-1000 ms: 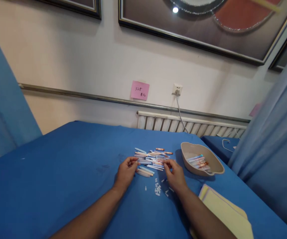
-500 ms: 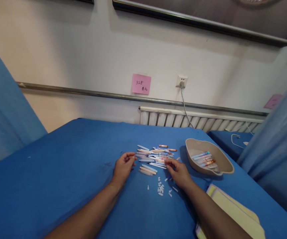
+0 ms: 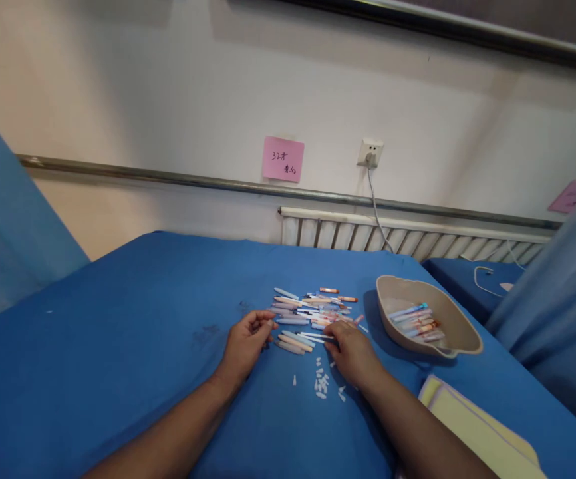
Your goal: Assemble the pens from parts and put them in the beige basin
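Rows of pen parts lie across the middle of the blue sheet: pale pen barrels (image 3: pixel 292 340), thin white pen refills (image 3: pixel 312 334) and orange-patterned pieces (image 3: pixel 348 299). My left hand (image 3: pixel 248 342) rests at the left ends of the rows, thumb and fingers curled together; whatever is between them is too small to make out. At the right side my right hand (image 3: pixel 355 352) has its fingertips closed at the end of a white refill. Small white cone-shaped tips (image 3: pixel 320 382) are scattered between the two hands, nearer to me.
A beige basin (image 3: pixel 430 293) holding several assembled-looking pens (image 3: pixel 418 322) stands to the right. Folded yellow cloth (image 3: pixel 477 426) lies in front of it. Beyond the bed's far edge are a radiator (image 3: pixel 328 229), a metal rail (image 3: pixel 193 179) and a plugged-in cable (image 3: pixel 375 199).
My right hand has moved slightly toward me, down to the white refills. The left hand stays by the barrel ends, its fingers a little more closed. The view has tilted slightly downward.
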Available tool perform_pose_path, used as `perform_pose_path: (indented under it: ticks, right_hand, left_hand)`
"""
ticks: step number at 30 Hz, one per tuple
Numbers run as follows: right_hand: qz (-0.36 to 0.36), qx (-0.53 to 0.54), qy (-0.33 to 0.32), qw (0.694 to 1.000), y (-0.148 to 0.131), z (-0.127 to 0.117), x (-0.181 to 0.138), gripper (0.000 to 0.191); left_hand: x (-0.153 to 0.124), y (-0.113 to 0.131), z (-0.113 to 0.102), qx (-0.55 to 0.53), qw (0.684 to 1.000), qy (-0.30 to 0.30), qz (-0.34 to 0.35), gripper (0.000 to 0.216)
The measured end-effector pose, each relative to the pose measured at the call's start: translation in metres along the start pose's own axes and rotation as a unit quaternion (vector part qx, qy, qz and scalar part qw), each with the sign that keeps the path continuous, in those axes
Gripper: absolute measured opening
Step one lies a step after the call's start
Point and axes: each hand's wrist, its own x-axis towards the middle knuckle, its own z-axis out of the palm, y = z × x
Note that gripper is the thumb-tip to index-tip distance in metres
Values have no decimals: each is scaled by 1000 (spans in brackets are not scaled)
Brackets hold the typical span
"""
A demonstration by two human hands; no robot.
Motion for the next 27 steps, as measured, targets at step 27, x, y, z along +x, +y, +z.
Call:
perform_pose_path:
  ticks: [27]
  right_hand:
    - [49,157,75,983,14,9,1,15]
  left_hand:
    - [3,-1,0,13,999,-26,-18,23]
